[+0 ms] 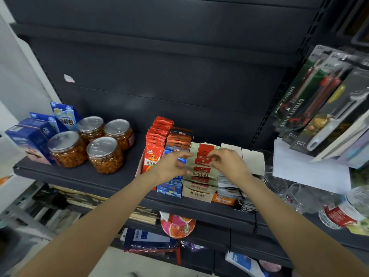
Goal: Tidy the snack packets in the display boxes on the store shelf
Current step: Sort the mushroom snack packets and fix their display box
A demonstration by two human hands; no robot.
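The green-and-red packets (201,168) stood in their display box (196,193) mid-shelf, the left hand (171,165) and right hand (229,162) each pinching their upper edges; that row looked half squared, the red packets (157,140) beside it neat, the black sachets (231,186) still slumped; jars (104,154) stood well apart, glasses (279,184) crowded the right
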